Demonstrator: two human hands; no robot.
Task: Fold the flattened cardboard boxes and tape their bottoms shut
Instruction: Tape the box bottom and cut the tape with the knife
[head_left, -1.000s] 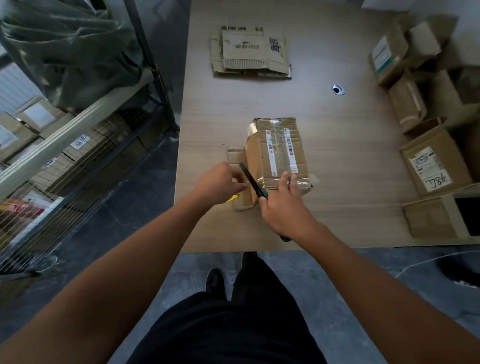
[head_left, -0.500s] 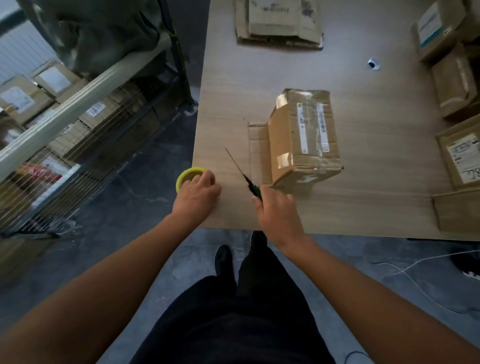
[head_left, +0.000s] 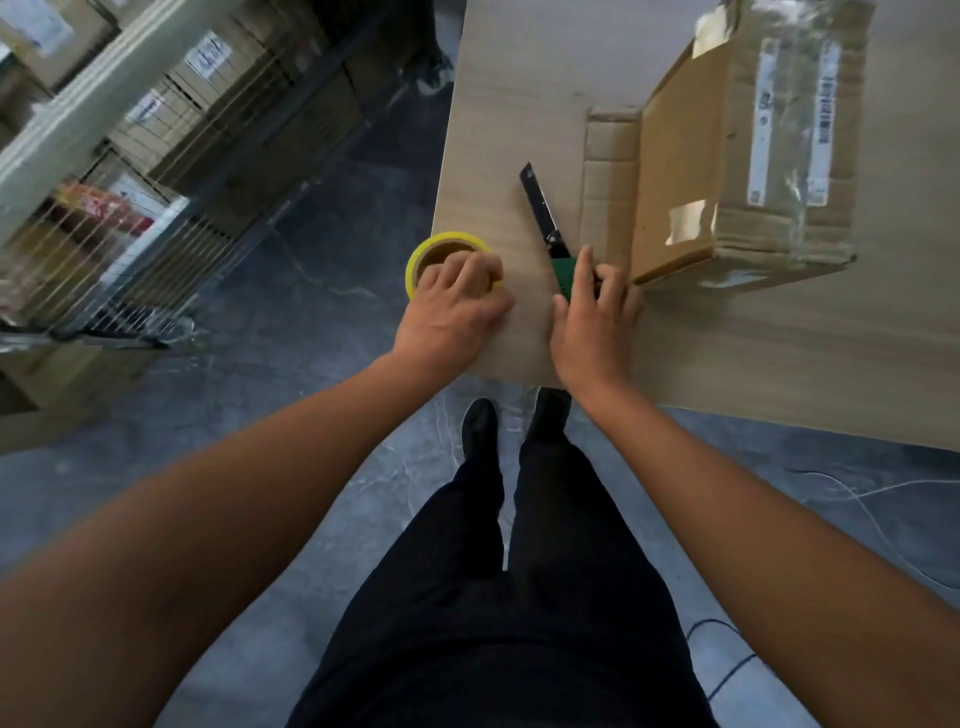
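Observation:
A folded cardboard box (head_left: 748, 156) stands upside down on the wooden table (head_left: 779, 343), clear tape shining across its upturned bottom and one flap (head_left: 610, 176) lying flat to its left. My left hand (head_left: 452, 312) grips a yellow roll of tape (head_left: 441, 252) at the table's near left corner. My right hand (head_left: 592, 322) holds the green handle of a box cutter (head_left: 545, 218), whose black blade lies on the table pointing away from me, just left of the flap.
A wire-mesh shelving rack (head_left: 130, 171) full of cardboard parcels stands left of the table. The grey floor (head_left: 291, 364) and my black trousers and shoes (head_left: 480, 421) are below. A thin cable (head_left: 872, 499) trails on the floor at right.
Both hands drew back from the box to the table's near edge. The tape roll came down to the left corner, the cutter now lies low on the table. The camera tilted downward.

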